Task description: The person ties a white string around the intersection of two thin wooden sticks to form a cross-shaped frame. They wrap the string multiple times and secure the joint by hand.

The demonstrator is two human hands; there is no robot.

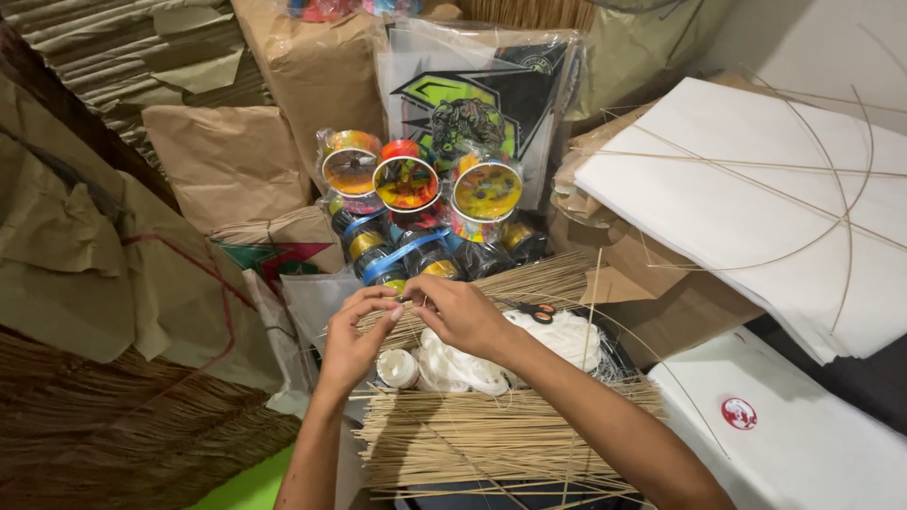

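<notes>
My left hand and my right hand meet at the fingertips over a bundle of thin bamboo sticks. Both pinch something very small between thumb and fingers; it looks like a fine thread or a thin stick, too small to name. Under the hands lie a small white thread spool and a heap of white string. A second bundle of sticks lies just beyond my fingers.
Colourful thread reels wrapped in plastic stand behind. White kites with bent bamboo frames are stacked on the right, and another white sheet with a red mark lies below. Brown paper packages and a printed kite in plastic fill the back. Small scissors rest near the string.
</notes>
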